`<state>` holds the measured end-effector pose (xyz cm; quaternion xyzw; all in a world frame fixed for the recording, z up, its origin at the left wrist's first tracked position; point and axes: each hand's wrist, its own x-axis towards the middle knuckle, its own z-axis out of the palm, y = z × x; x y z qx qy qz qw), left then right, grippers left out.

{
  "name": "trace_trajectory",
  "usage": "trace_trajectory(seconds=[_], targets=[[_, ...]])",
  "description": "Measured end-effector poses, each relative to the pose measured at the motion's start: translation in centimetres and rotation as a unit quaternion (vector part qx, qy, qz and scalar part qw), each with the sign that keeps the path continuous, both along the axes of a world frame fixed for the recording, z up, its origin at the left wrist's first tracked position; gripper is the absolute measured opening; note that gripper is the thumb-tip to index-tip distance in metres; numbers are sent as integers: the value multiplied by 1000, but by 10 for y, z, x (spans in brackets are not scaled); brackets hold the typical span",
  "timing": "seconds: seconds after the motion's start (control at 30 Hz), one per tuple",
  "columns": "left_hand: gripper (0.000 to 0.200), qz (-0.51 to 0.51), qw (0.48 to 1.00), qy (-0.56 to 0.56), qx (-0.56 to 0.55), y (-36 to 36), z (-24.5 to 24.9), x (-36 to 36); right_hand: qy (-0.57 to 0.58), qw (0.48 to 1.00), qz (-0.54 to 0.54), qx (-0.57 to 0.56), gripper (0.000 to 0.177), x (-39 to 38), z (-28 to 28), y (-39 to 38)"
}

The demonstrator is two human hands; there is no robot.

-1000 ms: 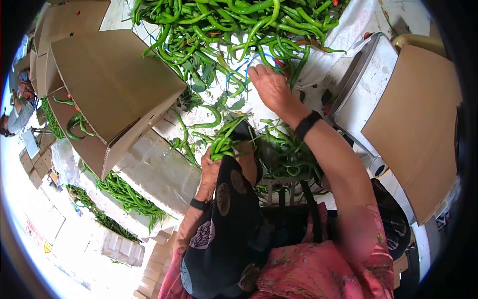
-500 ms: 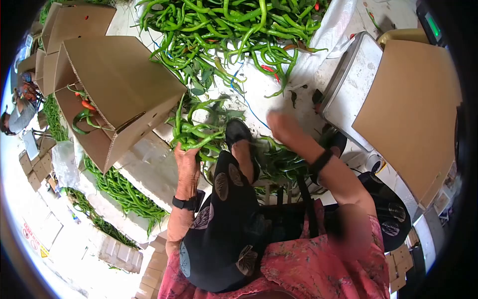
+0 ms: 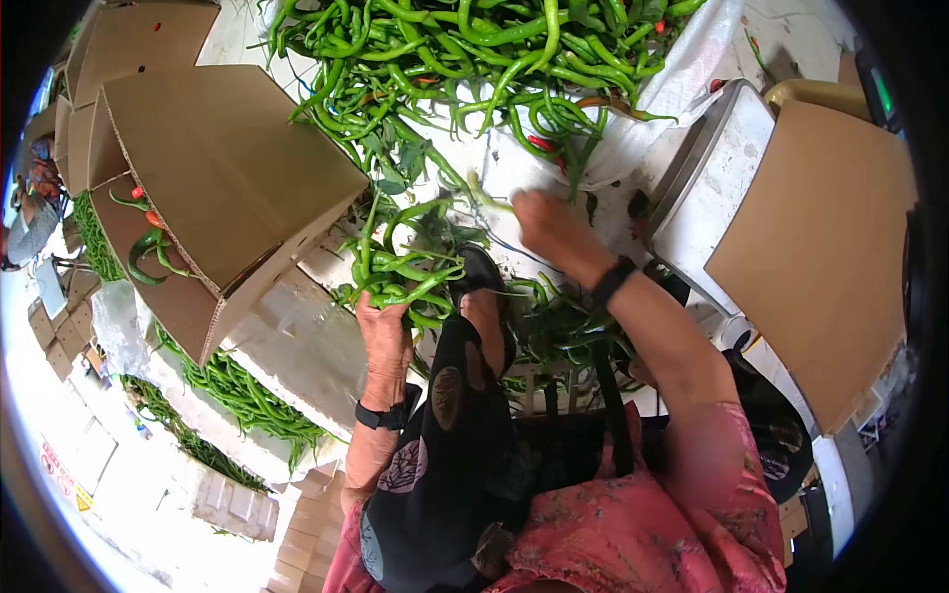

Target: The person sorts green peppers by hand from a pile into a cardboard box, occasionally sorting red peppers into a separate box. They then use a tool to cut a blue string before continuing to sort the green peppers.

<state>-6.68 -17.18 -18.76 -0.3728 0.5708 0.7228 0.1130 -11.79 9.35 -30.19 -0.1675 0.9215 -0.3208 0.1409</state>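
My left hand is closed around a bunch of long green chili peppers, some curving out past the fingers. Further forward, my right hand has its fingers pinched at the end of a pale green chili pepper, slightly blurred. Ahead of both hands lies a big heap of green chili peppers on white sheeting, with a few red ones among them. Below my right hand, more peppers and dark leaves lie near my feet.
An open cardboard box stands at left on a white foam box. Green peppers fill containers beside it. At right are a metal-topped scale and a cardboard flap. Another person is at the far left.
My right hand has moved forward and left, from over the leaves to the pale pepper, which it now holds. My left hand keeps its bunch, with little movement.
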Motion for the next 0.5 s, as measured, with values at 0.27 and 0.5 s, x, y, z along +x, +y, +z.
trace_trajectory(seconds=[0.27, 0.5], targets=[[30, -70, 995, 51, 45, 8, 43, -29, -293, 926, 208, 118, 7, 174, 50, 57], [30, -156, 971, 180, 29, 7, 162, -89, -76, 994, 3, 78, 10, 74, 102, 38]])
